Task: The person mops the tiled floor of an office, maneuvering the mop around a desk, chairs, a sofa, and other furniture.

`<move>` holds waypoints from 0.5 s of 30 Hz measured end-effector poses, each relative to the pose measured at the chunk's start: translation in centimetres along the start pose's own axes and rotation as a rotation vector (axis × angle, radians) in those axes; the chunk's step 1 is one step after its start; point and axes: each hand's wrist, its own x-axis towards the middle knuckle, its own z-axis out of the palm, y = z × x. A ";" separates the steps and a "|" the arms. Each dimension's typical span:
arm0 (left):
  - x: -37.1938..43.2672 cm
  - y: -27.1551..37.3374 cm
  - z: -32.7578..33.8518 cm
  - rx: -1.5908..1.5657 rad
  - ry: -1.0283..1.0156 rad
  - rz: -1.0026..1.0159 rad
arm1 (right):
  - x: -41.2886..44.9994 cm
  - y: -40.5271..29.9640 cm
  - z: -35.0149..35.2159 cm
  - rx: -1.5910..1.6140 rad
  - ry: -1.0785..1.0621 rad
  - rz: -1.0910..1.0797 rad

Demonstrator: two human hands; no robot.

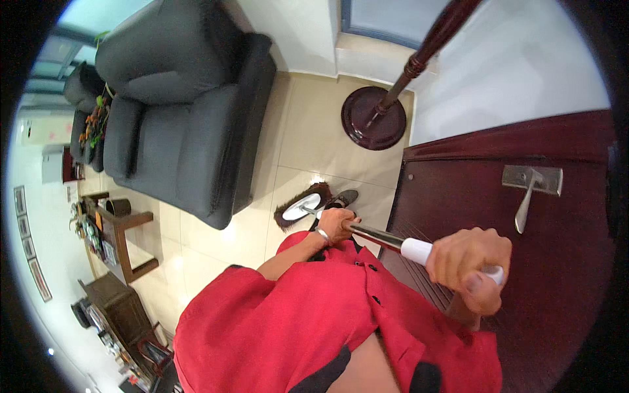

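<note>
A long-handled broom [374, 236] slants from lower right to upper left, with its metal pole held across the front of the red shirt. My right hand [469, 267] is closed around the white grip at its top end. My left hand [336, 226], with a bracelet at the wrist, grips the pole lower down, nearer the brush. The broom head [302, 206], white with dark brown bristles, lies on the pale tiled floor just left of a dark shoe [347, 197].
A dark grey armchair [162, 132] stands at the left. The round base [373, 118] of a dark wooden stand is ahead near the wall. At the right is a dark red door [457, 196] with a metal lever handle [524, 206]. A wooden table [132, 221] stands farther left.
</note>
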 end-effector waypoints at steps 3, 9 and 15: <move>1.3 3.6 -2.0 0.043 0.157 0.101 | -1.4 -2.3 0.0 0.079 0.000 -0.008; 6.7 0.3 -5.5 0.164 0.394 0.149 | -0.1 -0.6 0.4 -0.017 -0.432 -0.175; 15.5 -9.2 -3.5 0.083 0.308 0.200 | -0.7 8.4 -0.7 -0.377 -0.113 -0.187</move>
